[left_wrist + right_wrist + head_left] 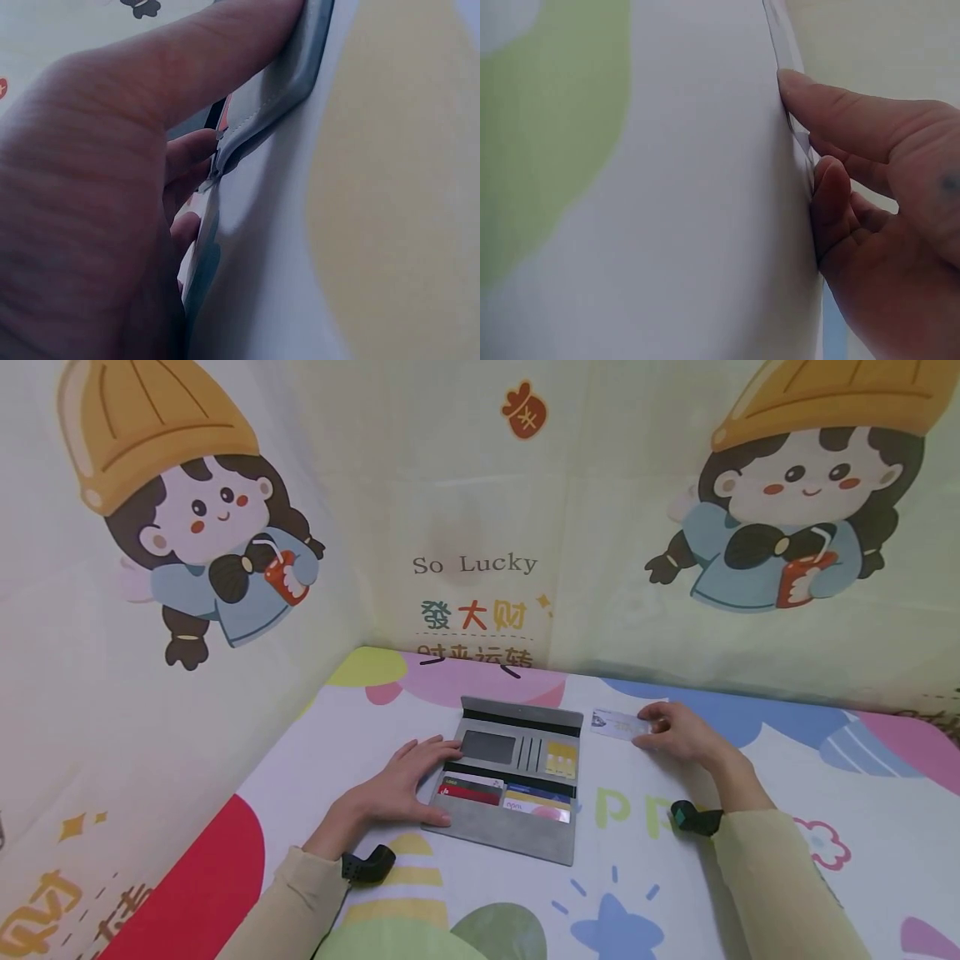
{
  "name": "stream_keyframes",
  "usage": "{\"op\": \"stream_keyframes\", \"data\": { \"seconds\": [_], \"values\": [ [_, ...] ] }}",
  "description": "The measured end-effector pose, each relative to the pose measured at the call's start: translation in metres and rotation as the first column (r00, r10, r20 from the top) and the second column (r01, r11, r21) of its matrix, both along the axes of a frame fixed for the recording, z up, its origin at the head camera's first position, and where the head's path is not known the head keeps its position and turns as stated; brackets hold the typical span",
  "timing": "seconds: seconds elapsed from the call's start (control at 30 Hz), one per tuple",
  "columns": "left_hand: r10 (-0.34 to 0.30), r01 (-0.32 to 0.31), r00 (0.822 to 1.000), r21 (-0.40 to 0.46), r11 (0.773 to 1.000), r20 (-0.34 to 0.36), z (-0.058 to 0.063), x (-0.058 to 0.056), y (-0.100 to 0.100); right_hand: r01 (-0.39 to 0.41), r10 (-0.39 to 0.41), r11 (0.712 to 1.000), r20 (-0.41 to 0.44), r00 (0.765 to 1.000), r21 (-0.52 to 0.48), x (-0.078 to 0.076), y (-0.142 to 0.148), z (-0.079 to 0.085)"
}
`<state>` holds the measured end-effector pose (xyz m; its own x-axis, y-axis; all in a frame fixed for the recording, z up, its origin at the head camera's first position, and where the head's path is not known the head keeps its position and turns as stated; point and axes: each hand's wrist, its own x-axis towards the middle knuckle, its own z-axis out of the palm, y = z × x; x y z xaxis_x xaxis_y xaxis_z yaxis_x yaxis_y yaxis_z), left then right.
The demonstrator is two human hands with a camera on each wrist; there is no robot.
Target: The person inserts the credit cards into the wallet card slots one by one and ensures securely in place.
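Observation:
A grey wallet (501, 841) lies unfolded on the table, with several cards in its slots. A red-and-white card (471, 792) and a blue, white and pink card (537, 802) stick out of its lower half, and a yellow card (560, 760) sits at its upper right. My left hand (397, 783) rests on the wallet's left side, thumb on the lower flap and fingers spread along the edge. To the right of the wallet, my right hand (686, 735) pinches the right end of a pale printed card (615, 723), low at the tabletop.
A colourful patterned cloth (622, 877) covers the table. Behind it and on the left rise pale walls (480, 510) with cartoon figures and lettering. Dark bands with small cameras, including one at the right wrist (697, 818), sit at both cuffs.

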<state>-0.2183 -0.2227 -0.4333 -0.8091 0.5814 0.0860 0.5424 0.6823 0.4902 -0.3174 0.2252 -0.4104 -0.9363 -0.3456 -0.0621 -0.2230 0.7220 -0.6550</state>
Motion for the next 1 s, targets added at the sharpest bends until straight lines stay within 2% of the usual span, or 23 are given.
{"op": "stream_keyframes", "data": {
  "seconds": [0.2, 0.63, 0.8, 1.0],
  "values": [
    [0.0, 0.0, 1.0, 0.0, 1.0, -0.005, -0.0005, -0.0007, 0.0006, 0.014, -0.014, 1.0, -0.009, 1.0, 0.007, 0.0018, 0.0, 0.0001],
    [-0.005, 0.005, 1.0, -0.007, 1.0, -0.001, 0.0009, -0.0009, -0.0006, 0.061, -0.061, 0.997, 0.01, 0.998, -0.054, 0.0075, -0.0011, -0.001],
    [-0.007, 0.007, 1.0, 0.0, 1.0, -0.002, 0.0012, -0.0009, 0.0003, 0.061, -0.063, 0.995, -0.021, 0.998, -0.082, 0.0075, 0.0007, -0.0043],
    [-0.003, 0.003, 1.0, 0.002, 1.0, 0.002, -0.0002, -0.0012, -0.0004, 0.058, -0.062, 0.996, -0.064, 0.996, -0.072, 0.0088, -0.0014, -0.0068]
  ]
}}
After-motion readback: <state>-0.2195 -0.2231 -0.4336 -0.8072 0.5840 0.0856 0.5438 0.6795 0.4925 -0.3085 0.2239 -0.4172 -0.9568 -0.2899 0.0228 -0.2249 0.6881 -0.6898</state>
